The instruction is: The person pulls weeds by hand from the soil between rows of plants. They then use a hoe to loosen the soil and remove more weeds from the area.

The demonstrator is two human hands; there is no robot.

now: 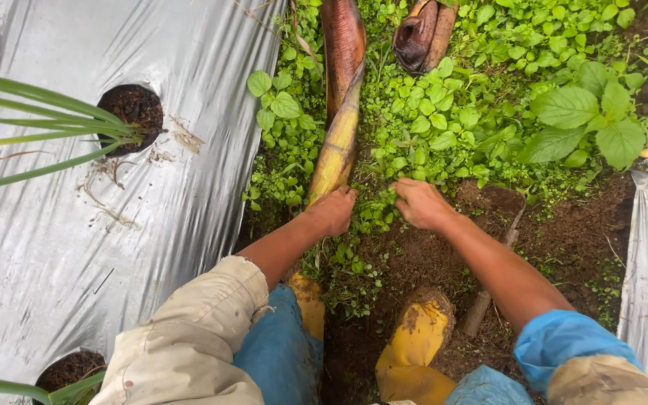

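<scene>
seen from above, the person's left hand (333,210) is curled shut around a clump of small green weeds (373,214) low in the furrow, touching the lower end of a long yellow and brown banana stalk (337,142) that lies along the ground. the right hand (419,202), just beside it, pinches more of the same weeds between closed fingers. both forearms are bare, with beige sleeves pushed up over blue cuffs. below the hands, two muddy yellow rubber boots (418,337) stand on dark bare soil (564,232). a dense patch of broad-leaved green plants (564,105) fills the ground beyond. silver plastic mulch sheeting (61,247) with round planting holes (133,112) covers the raised bed to the left.
</scene>
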